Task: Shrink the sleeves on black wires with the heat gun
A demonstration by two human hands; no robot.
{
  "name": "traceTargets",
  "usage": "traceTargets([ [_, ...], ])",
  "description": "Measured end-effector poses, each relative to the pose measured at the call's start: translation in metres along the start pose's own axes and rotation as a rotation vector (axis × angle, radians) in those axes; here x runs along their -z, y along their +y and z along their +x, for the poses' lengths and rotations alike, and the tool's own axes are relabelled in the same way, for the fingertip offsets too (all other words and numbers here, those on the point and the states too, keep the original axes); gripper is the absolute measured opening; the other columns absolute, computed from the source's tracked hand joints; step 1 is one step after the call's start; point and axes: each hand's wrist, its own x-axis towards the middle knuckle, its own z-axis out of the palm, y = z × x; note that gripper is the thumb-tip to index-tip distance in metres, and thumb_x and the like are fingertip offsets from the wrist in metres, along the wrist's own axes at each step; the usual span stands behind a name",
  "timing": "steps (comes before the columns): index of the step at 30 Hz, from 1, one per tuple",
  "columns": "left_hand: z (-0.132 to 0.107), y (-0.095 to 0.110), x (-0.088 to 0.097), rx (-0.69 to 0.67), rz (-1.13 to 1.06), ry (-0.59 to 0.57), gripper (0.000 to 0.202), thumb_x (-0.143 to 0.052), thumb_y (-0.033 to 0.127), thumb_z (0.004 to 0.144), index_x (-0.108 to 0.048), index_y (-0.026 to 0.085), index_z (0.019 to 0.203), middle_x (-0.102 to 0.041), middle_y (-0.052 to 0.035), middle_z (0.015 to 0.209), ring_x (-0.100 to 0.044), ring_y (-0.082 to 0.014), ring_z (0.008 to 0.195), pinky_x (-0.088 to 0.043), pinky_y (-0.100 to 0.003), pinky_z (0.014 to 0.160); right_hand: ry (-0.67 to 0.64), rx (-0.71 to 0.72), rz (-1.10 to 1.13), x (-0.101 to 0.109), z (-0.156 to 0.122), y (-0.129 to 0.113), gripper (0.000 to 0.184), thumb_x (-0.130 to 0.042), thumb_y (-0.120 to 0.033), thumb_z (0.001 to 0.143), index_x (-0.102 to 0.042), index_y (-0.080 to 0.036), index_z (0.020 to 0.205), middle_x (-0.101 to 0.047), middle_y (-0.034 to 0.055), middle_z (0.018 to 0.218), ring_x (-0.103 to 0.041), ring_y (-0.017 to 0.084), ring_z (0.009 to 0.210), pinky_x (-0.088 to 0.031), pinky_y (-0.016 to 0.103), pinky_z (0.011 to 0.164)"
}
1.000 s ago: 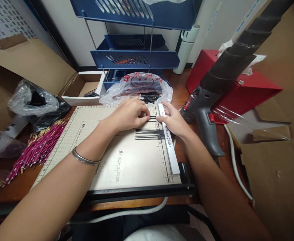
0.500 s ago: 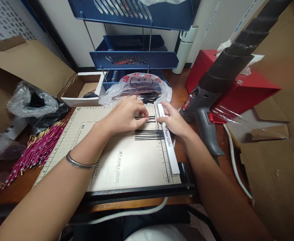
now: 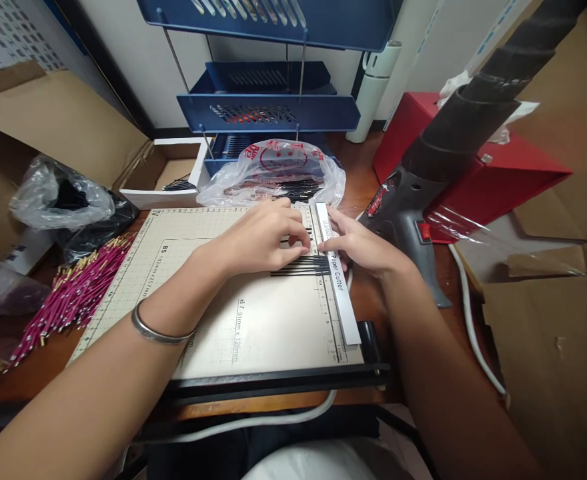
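A beige paper cutter board lies in front of me, with a white ruler strip along its right side. A row of thin black tubes lies flat on the board, their ends against the strip. My left hand rests on the board with its fingertips pinched on a few black tubes just above that row. My right hand lies on the strip, fingers pressing at the tube ends.
A heat gun stands at the right, before a red box. A plastic bag of black tubes lies behind the board. Magenta wires are heaped at the left, beside cardboard boxes. A blue shelf rack stands at the back.
Both hands have slid toward me along the strip, carrying the few pinched tubes down close to the row lying on the board.
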Motion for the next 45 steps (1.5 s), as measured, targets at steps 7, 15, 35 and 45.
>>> traceTargets([
  [7, 0.002, -0.001, -0.002, 0.006, -0.016, -0.059, 0.018, -0.068, 0.024, 0.096, -0.085, 0.022, 0.089, -0.078, -0.0042, 0.083, -0.053, -0.0231, 0.083, -0.039, -0.039, 0.081, 0.003, 0.038, 0.023, -0.002, -0.001, 0.008, 0.068, -0.07, -0.025, 0.074, -0.061, -0.03, 0.141, -0.068, 0.0006, 0.096, -0.06, 0.02, 0.069, -0.049, 0.032, 0.054],
  [15, -0.004, -0.006, 0.005, 0.057, 0.038, -0.048, 0.018, -0.067, 0.025, 0.095, -0.082, 0.021, 0.086, -0.076, -0.005, 0.082, -0.053, -0.0236, 0.084, -0.038, -0.04, 0.082, 0.074, 0.221, 0.073, -0.007, 0.006, 0.018, 0.07, -0.065, -0.019, 0.071, -0.063, -0.024, 0.142, -0.074, 0.0047, 0.142, -0.064, 0.032, 0.135, -0.051, 0.051, 0.119],
  [35, -0.002, -0.009, 0.003, 0.099, 0.112, -0.031, 0.019, -0.067, 0.028, 0.096, -0.082, 0.021, 0.087, -0.078, -0.0059, 0.087, -0.054, -0.025, 0.087, -0.037, -0.041, 0.082, 0.133, 0.218, 0.131, -0.014, 0.01, 0.016, 0.068, -0.075, -0.021, 0.067, -0.06, -0.022, 0.134, -0.075, 0.0102, 0.144, -0.067, 0.034, 0.139, -0.048, 0.055, 0.127],
  [45, 0.0, -0.009, -0.001, 0.082, 0.141, -0.012, 0.018, -0.067, 0.025, 0.096, -0.082, 0.021, 0.087, -0.079, -0.0056, 0.089, -0.055, -0.0255, 0.088, -0.038, -0.041, 0.083, 0.163, 0.213, 0.102, -0.016, 0.01, 0.015, 0.07, -0.074, -0.023, 0.065, -0.06, -0.02, 0.134, -0.072, 0.0119, 0.147, -0.067, 0.035, 0.139, -0.048, 0.054, 0.127],
])
